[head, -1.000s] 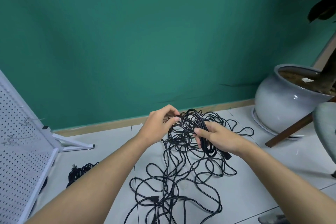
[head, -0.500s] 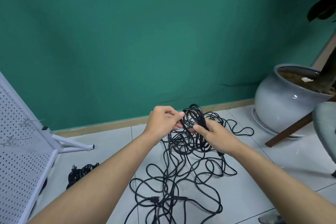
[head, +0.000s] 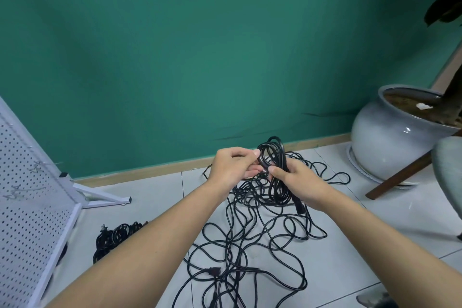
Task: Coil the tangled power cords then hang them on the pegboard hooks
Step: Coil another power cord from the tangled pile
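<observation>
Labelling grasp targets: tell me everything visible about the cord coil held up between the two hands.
The coil is thin black cord, rubbery-looking, gathered into several long loops standing roughly upright. The right hand grips its middle, thumb across the front; the left hand pinches a strand at its upper left. A dark plug shows below the right hand. Strands trail down into the tangle below.

Nothing readable here. My cords [head: 275,192], the pegboard [head: 30,220] and the pot [head: 390,137] show no print, label or number I can make out; the plug [head: 214,271] may carry markings, too small to tell.
</observation>
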